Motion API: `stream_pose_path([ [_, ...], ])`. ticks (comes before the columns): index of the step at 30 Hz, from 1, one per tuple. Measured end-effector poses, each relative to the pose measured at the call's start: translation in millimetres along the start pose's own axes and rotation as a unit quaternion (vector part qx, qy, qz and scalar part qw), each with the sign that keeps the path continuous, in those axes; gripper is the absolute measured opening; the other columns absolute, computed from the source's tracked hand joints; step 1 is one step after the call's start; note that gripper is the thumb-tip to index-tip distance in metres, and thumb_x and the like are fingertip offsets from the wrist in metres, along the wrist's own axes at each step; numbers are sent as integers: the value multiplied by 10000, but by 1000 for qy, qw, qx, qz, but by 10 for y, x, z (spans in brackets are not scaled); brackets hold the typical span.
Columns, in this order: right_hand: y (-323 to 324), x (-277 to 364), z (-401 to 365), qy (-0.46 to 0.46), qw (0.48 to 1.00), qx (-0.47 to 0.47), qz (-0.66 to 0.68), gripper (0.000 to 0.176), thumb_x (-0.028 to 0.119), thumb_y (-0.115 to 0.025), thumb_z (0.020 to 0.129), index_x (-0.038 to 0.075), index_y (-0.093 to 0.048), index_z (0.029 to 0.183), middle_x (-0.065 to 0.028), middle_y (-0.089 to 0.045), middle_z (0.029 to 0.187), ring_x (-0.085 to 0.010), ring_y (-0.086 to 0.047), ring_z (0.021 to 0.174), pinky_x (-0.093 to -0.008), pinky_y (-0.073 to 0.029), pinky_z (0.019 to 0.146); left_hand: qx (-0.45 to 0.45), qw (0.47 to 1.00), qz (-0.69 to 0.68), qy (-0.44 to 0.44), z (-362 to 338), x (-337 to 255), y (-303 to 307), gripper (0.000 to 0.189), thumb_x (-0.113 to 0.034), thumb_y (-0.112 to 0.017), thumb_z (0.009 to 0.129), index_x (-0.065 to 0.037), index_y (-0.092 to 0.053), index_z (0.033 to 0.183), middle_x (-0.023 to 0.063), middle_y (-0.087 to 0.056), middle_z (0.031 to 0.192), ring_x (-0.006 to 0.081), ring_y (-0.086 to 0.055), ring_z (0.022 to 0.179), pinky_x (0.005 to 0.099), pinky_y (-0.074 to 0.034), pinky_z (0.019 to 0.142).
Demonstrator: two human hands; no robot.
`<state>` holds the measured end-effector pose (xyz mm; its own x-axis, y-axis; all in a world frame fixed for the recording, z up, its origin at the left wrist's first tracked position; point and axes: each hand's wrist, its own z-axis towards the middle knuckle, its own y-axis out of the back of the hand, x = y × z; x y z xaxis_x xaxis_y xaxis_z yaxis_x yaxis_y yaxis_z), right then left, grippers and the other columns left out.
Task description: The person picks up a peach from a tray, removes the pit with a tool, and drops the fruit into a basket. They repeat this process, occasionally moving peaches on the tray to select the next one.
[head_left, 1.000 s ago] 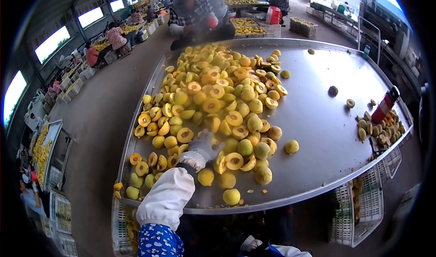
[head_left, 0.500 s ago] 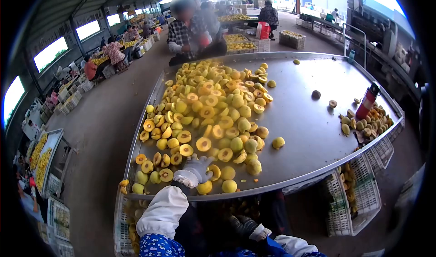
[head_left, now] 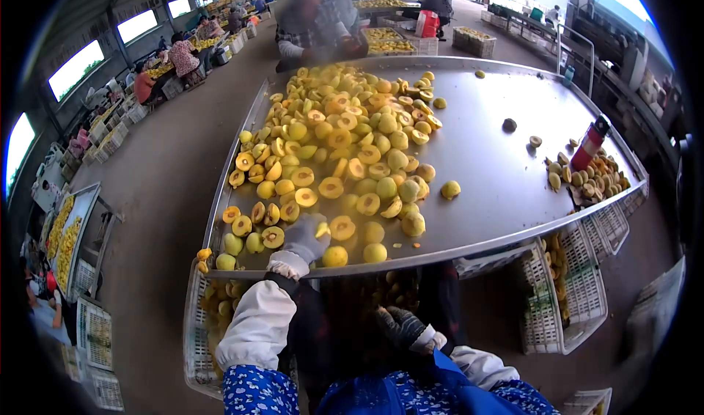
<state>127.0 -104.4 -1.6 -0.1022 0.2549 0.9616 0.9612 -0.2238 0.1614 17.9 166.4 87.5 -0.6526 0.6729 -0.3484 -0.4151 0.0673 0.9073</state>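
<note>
My left hand (head_left: 306, 237), in a pale grey glove, is over the near left part of the metal table (head_left: 484, 166), its fingers closed on a yellow fruit piece (head_left: 323, 229). Halved and whole yellow fruits (head_left: 337, 133) are heaped beyond it, and a cut half (head_left: 342, 228) lies just to its right. Below the table's front edge, near my lap, is my right hand (head_left: 401, 327) in a dark glove with curled fingers. Whether it holds anything is too dark to tell.
A red bottle (head_left: 589, 145) stands among fruits at the table's right. White crates (head_left: 546, 309) sit below the right front edge, and another crate (head_left: 196, 334) below the left. A person (head_left: 312, 23) works across the table.
The view has shifted, so the table edge appears higher. My left hand's spread fingers have closed on a fruit piece. My right hand shows more clearly.
</note>
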Motion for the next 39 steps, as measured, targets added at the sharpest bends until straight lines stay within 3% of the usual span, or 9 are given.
stream_pose_path([
  [2,-65,-123,78,18,989,-11,147,278,268,-494,946,9,-596,947,-23,-593,750,-117,-540,718,-290,-448,661,-99,966,-237,35,-53,171,-149,265,-137,-622,761,-95,-620,1023,82,-641,910,217,-627,791,344,-508,708],
  [6,124,645,44,87,992,-28,-90,181,222,-510,918,48,-558,903,-214,-605,823,-409,-586,720,-457,-433,562,-41,518,-833,188,-544,102,-199,302,-295,-511,893,-16,-564,996,117,-615,838,278,-621,723,449,-526,750],
  [8,95,688,100,213,967,-62,-130,186,250,-492,924,73,-544,904,-204,-584,734,-402,-569,640,-480,-411,504,-33,443,-870,214,-765,-330,10,523,-502,-375,923,-15,-550,995,151,-616,824,305,-612,695,469,-516,760],
  [11,76,736,132,282,935,-67,-204,227,303,-478,927,83,-531,938,-202,-561,647,-368,-573,599,-491,-402,480,6,453,-852,262,-995,-633,135,617,-588,-352,896,-14,-547,1013,175,-631,891,305,-611,686,421,-516,702],
  [13,70,746,119,245,942,-57,-223,242,313,-473,929,78,-529,921,-205,-561,645,-371,-572,593,-488,-401,477,-84,648,-722,227,-1085,-566,-219,630,-598,-350,893,-14,-543,1024,180,-632,877,299,-612,686,414,-513,688],
  [15,43,716,111,228,949,-51,-213,270,330,-463,931,69,-524,899,-212,-555,631,-383,-567,582,-492,-407,492,2,488,-841,234,-1167,-572,-182,633,-599,-349,895,-12,-530,1048,187,-634,880,282,-617,703,379,-516,678],
  [24,-29,628,127,313,921,-69,-223,300,319,-412,949,38,-516,936,-216,-574,703,-408,-573,637,-493,-431,556,-61,601,-763,230,-1276,-755,-402,523,-507,-392,929,-21,-512,1082,136,-614,903,226,-606,786,327,-518,711],
  [28,-64,636,64,119,960,30,-253,332,327,-418,940,32,-519,1055,-223,-568,787,-395,-570,674,-485,-435,564,-147,612,-726,278,-1281,-779,-567,521,-514,-392,921,-20,-547,983,152,-618,824,246,-609,684,342,-530,615],
  [39,-233,419,147,357,917,-66,-166,446,49,-526,807,-62,-425,1227,-205,-531,711,-322,-537,515,-412,-409,428,-220,705,-612,281,-1265,-1009,-539,486,-491,-344,934,-50,-545,966,96,-570,836,209,-569,730,316,-504,650],
])
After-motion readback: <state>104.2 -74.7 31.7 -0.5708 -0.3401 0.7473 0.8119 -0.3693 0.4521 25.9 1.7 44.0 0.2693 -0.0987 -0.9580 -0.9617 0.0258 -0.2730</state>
